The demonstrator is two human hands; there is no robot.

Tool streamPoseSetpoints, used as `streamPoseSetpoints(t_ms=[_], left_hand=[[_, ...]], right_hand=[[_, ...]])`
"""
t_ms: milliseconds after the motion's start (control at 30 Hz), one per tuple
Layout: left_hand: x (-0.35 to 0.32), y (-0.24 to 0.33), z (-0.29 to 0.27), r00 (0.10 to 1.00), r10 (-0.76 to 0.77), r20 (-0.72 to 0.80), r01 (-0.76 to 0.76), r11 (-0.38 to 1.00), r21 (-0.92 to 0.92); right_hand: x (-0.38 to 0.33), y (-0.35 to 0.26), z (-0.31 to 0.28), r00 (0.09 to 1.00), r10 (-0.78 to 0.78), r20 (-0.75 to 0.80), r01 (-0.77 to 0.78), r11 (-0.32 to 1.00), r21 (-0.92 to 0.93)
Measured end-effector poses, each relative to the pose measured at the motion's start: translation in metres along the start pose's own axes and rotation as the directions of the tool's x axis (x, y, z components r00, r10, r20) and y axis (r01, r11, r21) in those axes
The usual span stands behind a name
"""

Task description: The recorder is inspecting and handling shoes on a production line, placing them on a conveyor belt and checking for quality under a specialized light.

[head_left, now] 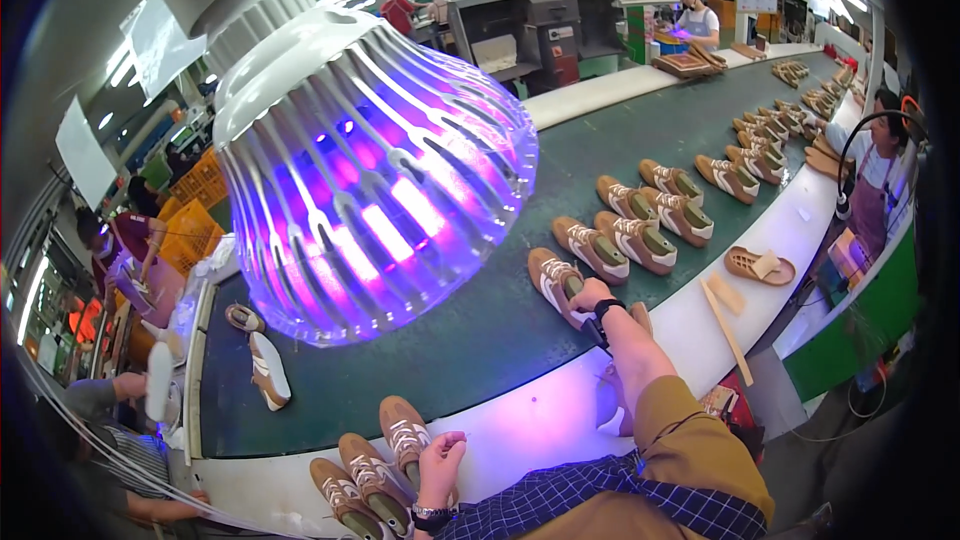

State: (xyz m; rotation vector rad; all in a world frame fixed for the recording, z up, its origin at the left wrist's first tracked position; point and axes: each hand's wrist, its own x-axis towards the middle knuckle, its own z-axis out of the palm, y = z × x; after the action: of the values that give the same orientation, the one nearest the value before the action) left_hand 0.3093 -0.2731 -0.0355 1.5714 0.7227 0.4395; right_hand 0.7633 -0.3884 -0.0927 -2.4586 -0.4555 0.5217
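Observation:
My right hand (592,296) reaches forward onto the green conveyor belt. Its fingers grip the heel opening of a brown sneaker (550,278) with white laces and pale stripes. My left hand (440,462) is held low at the near edge, its thumb and fingers pressed together. Whatever is in that pinch, if anything, is too small to make out. Beside the left hand stands another brown sneaker (402,426), partly behind it. Two more sneakers, a middle one (366,465) and a left one (338,488), line up on the white ledge.
A large lamp (375,175) glowing purple fills the upper left. Pairs of sneakers (640,240) run along the belt (480,365). On the white ledge lie a brown sole (760,267) and a wooden stick (728,332). Co-workers stand around the line, one person (880,160) at right.

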Motion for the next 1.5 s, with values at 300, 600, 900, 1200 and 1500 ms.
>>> streamPoseSetpoints(t_ms=[300,600,900,1200,1500], left_hand=[[0.042,0.005,0.023,0.967,-0.164,0.193,0.226,0.906,-0.357],[0.028,0.012,0.033,0.974,0.04,0.222,0.192,0.367,-0.91],[-0.006,-0.009,-0.009,0.955,-0.134,0.265,0.296,0.513,-0.806],[0.014,-0.084,-0.018,0.9,0.059,0.433,0.353,0.484,-0.801],[0.013,-0.021,0.012,0.815,0.122,0.567,0.459,0.461,-0.759]], right_hand=[[-0.126,-0.032,0.065,0.758,-0.453,0.47,-0.421,0.212,0.882],[-0.249,-0.05,-0.024,0.751,-0.657,-0.071,0.548,0.559,0.622],[-0.229,0.083,-0.008,0.866,-0.006,-0.5,0.19,0.929,0.318],[-0.238,0.096,-0.004,0.999,0.039,-0.004,-0.015,0.473,0.881],[-0.272,-0.01,-0.026,0.857,-0.496,0.138,-0.177,-0.033,0.984]])
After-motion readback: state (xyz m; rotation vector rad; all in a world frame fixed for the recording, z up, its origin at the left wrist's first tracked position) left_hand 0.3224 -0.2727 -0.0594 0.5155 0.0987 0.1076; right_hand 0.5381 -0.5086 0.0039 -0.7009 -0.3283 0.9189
